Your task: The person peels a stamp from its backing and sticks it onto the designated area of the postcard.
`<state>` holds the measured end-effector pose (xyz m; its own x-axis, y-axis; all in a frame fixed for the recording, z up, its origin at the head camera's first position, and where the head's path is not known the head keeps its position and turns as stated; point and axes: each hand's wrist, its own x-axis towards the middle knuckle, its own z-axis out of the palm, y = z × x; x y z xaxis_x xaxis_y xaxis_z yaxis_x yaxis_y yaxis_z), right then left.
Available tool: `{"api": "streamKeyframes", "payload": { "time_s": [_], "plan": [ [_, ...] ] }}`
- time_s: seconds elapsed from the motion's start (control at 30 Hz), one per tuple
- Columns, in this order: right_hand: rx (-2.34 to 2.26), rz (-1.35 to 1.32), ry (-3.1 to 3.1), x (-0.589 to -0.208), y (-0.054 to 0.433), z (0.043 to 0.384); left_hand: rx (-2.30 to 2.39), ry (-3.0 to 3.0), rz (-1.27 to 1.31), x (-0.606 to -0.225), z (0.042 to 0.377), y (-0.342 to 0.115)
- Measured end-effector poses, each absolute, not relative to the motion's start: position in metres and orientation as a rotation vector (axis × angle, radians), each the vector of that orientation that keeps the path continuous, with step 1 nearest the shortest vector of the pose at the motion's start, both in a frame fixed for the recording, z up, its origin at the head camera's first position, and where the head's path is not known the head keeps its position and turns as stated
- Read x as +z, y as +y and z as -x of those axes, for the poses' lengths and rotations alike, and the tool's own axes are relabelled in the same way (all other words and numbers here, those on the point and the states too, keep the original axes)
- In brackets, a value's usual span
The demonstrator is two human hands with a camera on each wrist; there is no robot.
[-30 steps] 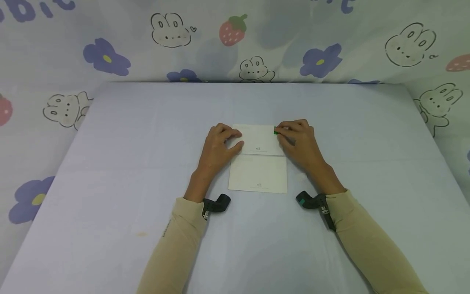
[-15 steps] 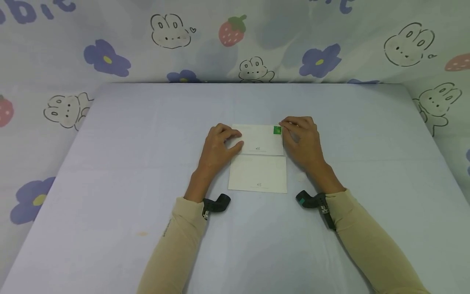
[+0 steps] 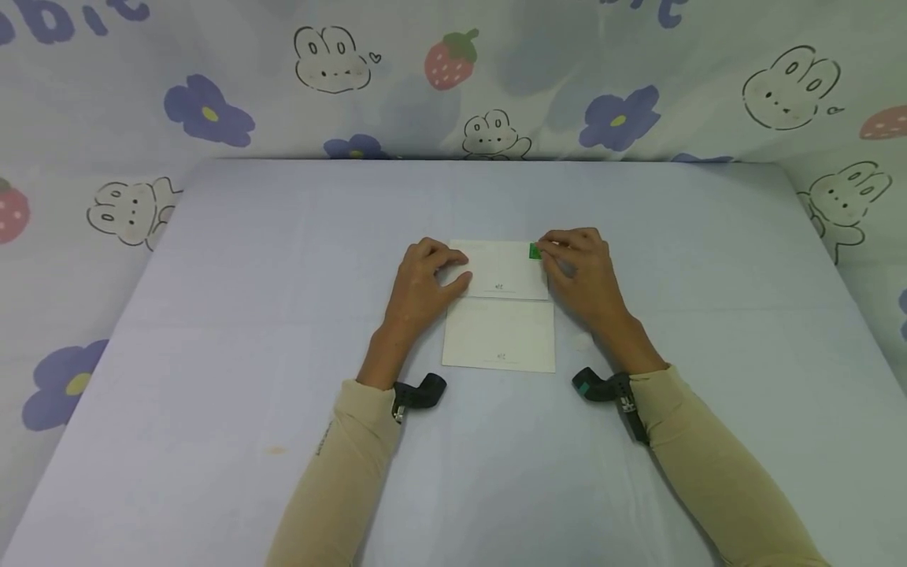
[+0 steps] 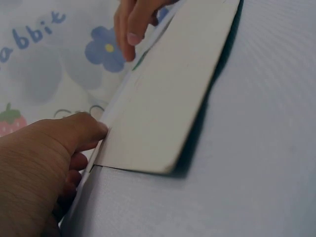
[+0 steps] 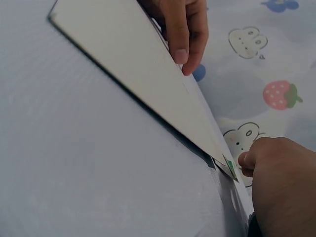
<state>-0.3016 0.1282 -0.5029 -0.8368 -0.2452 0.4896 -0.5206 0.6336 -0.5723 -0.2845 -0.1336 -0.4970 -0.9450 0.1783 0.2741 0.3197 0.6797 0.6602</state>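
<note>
In the head view two white cards with small print near their lower edges lie one behind the other. On the far card [image 3: 496, 268], a small green square stamp [image 3: 534, 251] sits at the top right corner. My right hand [image 3: 581, 264] has its fingertips over the stamp, covering part of it. My left hand [image 3: 425, 276] rests at the far card's left edge, thumb and fingers apart. Nearer me lies the second card [image 3: 499, 335], held by neither hand. The right wrist view shows the stamp [image 5: 230, 167] flat near the card's corner, with the right thumb beside it.
A white cloth [image 3: 212, 354] covers the table. Behind it hangs a curtain [image 3: 538, 47] printed with rabbits, flowers and strawberries. Black wrist cameras [image 3: 421, 391] stick out inward from both sleeves.
The right hand drew back to the right, baring the whole stamp, then came back over its right part. The left hand and both cards stayed in place.
</note>
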Motion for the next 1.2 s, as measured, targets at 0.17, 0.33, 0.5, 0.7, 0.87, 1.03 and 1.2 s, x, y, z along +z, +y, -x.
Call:
{"api": "streamKeyframes", "payload": {
  "time_s": [0.17, 0.33, 0.5, 0.7, 0.87, 1.03, 1.2],
  "plan": [
    [0.935, -0.629, -2.584, -0.502, 0.128, 0.301, -1.115, -2.696, 0.42, -0.498, 0.285, -0.134],
    [0.897, -0.639, -2.603, -0.501, 0.13, 0.301, -1.11, -2.688, 0.434, -0.497, 0.285, -0.133],
    [1.092, -0.501, -2.511, -0.502, 0.135, 0.304, -1.111, -2.702, 0.418, -0.497, 0.283, -0.132],
    [1.328, -0.358, -2.347, -0.505, 0.144, 0.306, -1.117, -2.694, 0.42, -0.497, 0.284, -0.131],
    [1.399, -0.278, -2.355, -0.505, 0.15, 0.301, -1.134, -2.7, 0.407, -0.496, 0.284, -0.132],
    [1.442, -0.201, -2.396, -0.504, 0.155, 0.29, -1.138, -2.725, 0.376, -0.496, 0.283, -0.133],
    [1.447, -0.174, -2.436, -0.504, 0.161, 0.28, -1.146, -2.716, 0.386, -0.496, 0.283, -0.132]
  ]
}}
